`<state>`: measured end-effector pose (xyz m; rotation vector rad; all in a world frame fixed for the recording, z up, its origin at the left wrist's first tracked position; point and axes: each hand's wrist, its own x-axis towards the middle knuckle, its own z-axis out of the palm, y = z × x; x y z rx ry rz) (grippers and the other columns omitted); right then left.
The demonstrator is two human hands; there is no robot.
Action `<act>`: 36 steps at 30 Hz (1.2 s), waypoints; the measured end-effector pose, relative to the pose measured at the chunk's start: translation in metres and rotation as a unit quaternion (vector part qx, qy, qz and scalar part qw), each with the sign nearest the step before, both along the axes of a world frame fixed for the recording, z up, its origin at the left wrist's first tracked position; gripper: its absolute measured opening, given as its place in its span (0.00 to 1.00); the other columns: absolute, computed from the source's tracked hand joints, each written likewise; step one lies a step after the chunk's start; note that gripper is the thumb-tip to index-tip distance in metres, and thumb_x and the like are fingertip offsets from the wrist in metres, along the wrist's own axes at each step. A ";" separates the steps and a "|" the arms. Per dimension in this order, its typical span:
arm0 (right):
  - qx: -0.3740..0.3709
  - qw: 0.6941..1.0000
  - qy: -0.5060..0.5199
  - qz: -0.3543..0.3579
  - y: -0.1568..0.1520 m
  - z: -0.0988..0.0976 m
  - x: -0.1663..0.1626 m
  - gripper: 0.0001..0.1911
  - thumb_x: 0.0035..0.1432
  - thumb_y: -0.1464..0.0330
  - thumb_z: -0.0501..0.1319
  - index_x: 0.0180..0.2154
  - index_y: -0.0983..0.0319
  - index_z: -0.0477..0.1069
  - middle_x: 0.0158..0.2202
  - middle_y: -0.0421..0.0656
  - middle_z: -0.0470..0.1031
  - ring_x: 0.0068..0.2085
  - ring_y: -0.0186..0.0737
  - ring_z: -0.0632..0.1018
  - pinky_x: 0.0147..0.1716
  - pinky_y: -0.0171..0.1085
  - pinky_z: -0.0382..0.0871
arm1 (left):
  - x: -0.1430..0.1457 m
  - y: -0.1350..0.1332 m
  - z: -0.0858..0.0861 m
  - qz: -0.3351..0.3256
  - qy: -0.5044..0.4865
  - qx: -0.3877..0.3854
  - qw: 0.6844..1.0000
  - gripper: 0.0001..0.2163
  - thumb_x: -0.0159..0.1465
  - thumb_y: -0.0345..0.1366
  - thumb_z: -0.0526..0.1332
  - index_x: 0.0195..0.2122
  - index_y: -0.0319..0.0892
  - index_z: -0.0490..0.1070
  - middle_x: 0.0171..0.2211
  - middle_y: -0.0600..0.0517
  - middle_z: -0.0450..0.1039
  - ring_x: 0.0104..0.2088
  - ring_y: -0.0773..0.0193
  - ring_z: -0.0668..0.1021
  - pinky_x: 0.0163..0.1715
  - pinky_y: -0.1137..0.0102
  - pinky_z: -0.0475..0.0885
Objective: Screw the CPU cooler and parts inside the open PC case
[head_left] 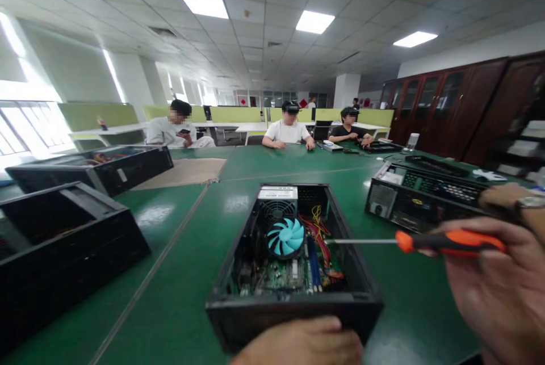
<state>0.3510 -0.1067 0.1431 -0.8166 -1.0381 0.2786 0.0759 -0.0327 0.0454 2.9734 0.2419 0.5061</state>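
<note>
My right hand [498,274] is closed around the orange and black handle of a screwdriver [451,242]. Its long thin metal shaft points left, and the tip reaches over the right part of an open black computer case [293,302]. Inside the case are a turquoise cooling fan [286,237], a green motherboard [276,277], blue memory slots [314,265], red and yellow cables [317,220] and a power supply [276,209]. Against the near wall of the case, my left hand [302,342] grips it with fingers together; its lower part is cut off by the frame.
Two more black cases [76,263] [97,169] stand on the left, near brown cardboard [183,173]. Another opened case [421,194] lies to the right, close to someone's arm [506,197]. Several people sit beyond the green table [170,274].
</note>
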 end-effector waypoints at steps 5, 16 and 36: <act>-0.122 0.989 0.061 0.064 -0.026 -0.076 -0.018 0.11 0.66 0.53 0.57 0.45 0.50 0.69 0.38 0.45 0.81 0.35 0.49 0.82 0.38 0.49 0.80 | -0.011 0.147 0.029 0.380 0.121 -0.072 0.914 0.27 0.64 0.31 0.55 0.64 0.57 0.66 0.67 0.57 0.63 0.69 0.57 0.61 0.70 0.56 0.49; -0.342 0.932 -0.064 0.098 0.014 -0.196 -0.064 0.30 0.64 0.41 0.45 0.47 0.54 0.73 0.25 0.42 0.73 0.25 0.46 0.77 0.25 0.41 0.72 | -0.041 0.169 -0.031 0.541 -0.131 -0.065 0.828 0.21 0.69 0.45 0.49 0.53 0.40 0.73 0.56 0.41 0.75 0.56 0.51 0.76 0.60 0.56 0.66; -0.280 0.863 -0.411 -0.091 0.001 -0.194 -0.081 0.10 0.54 0.70 0.58 0.39 0.57 0.71 0.26 0.39 0.76 0.27 0.41 0.78 0.30 0.35 0.68 | -0.039 0.159 -0.028 0.398 -0.356 -0.171 0.828 0.24 0.66 0.55 0.54 0.24 0.42 0.74 0.20 0.54 0.71 0.25 0.62 0.75 0.29 0.70 0.69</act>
